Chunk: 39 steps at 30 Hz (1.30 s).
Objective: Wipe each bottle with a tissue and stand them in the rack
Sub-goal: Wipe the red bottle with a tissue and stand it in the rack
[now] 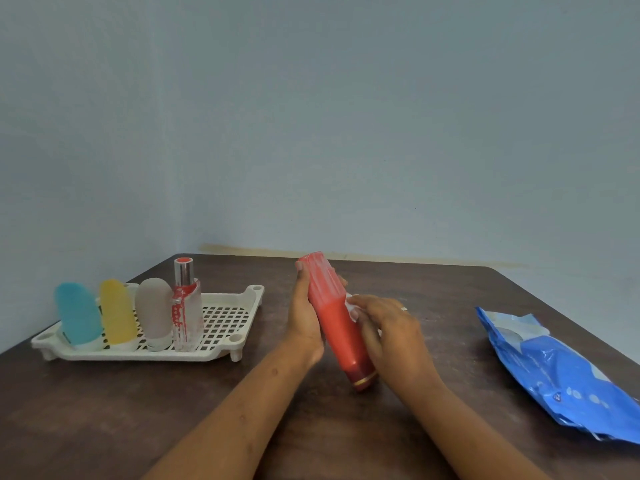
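A dark brown wooden table (104,410) with a mottled, worn top is set into the corner of a plain pale blue wall (346,116). A crumpled blue plastic packet (561,372) is laid on the table's right side, near its edge. A yellowish stained strip (346,254) is seen along the wall just above the table's far edge.

The red bottle (337,323) is smooth, glossy plastic with a shiny gold band, and the tissue (353,308) looks like soft white paper. The rack (227,317) is matt white plastic; the table (104,410) is dark wood, dull. The blue packet (561,372) is glossy, wrinkled plastic film.
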{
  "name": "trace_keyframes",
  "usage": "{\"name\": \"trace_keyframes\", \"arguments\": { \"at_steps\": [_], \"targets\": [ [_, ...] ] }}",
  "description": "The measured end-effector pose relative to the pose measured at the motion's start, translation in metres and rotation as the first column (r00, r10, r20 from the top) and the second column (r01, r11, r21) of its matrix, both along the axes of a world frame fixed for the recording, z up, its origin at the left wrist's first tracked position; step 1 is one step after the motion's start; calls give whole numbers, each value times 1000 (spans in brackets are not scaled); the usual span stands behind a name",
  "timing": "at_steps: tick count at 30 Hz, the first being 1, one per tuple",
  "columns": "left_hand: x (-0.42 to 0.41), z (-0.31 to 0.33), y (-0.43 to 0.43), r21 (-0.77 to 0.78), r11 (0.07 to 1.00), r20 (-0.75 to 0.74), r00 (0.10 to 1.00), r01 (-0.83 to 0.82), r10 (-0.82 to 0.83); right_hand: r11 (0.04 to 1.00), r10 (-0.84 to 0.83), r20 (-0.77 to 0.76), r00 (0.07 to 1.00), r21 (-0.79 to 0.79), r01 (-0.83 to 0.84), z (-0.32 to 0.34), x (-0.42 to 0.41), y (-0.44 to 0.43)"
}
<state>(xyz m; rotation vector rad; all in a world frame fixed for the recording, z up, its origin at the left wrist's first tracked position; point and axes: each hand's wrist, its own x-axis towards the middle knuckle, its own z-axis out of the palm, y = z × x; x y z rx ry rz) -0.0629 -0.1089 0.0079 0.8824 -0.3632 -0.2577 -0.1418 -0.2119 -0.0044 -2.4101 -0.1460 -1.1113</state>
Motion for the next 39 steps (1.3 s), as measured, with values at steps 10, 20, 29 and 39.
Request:
{"name": "trace_keyframes", "arguments": {
  "at_steps": [10, 20, 29, 39],
  "targets": [
    [5, -1, 1, -63, 993, -51, 993, 103, -106, 938, 152, 127, 980, -331, -103, 1, -3, 20],
    [9, -5, -1, -80, 985, -57, 986, 154, -159, 981, 62, 172, 983, -194, -28, 2, 1, 9],
    [9, -3, 1, -7, 986, -13, 986, 169, -169, 992, -17, 78, 997, 124, 7, 4, -1, 4],
    [-1, 3, 4, 40, 945, -7, 946, 325, -325, 994, 4, 262, 965, 106, -33, 4, -1, 2]
  ]
}}
